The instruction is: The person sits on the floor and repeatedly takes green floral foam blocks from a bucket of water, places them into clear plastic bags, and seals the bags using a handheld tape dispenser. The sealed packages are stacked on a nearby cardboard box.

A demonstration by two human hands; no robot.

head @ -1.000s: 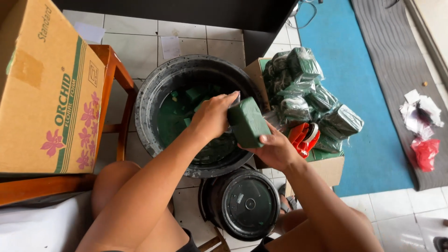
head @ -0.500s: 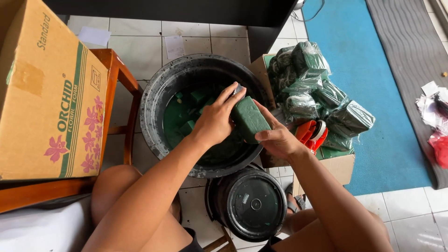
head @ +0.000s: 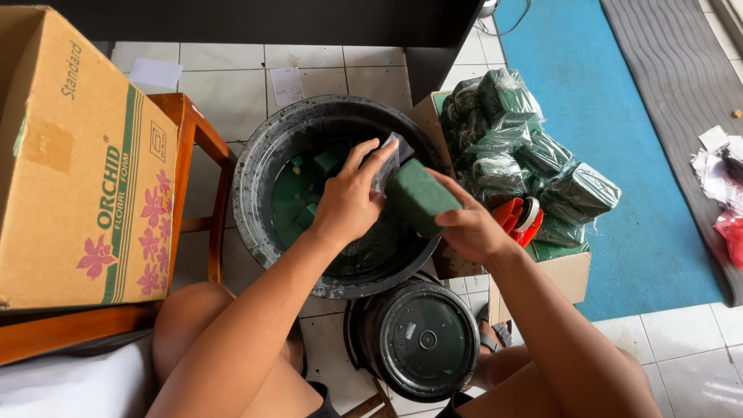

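A big tan cardboard box with green stripes and pink flower prints sits at left on a wooden chair. The round dark plastic tub holds green water. At right, plastic-wrapped green bricks fill an open carton. Over the tub, the right hand grips a matte green foam brick; the left hand pinches its clear wrapper.

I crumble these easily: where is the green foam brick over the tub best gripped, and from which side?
Judging by its pose, grip the green foam brick across its two long flat sides near the lower end, coming from the right as the right hand does; the left hand is at its upper end, over the black tub.
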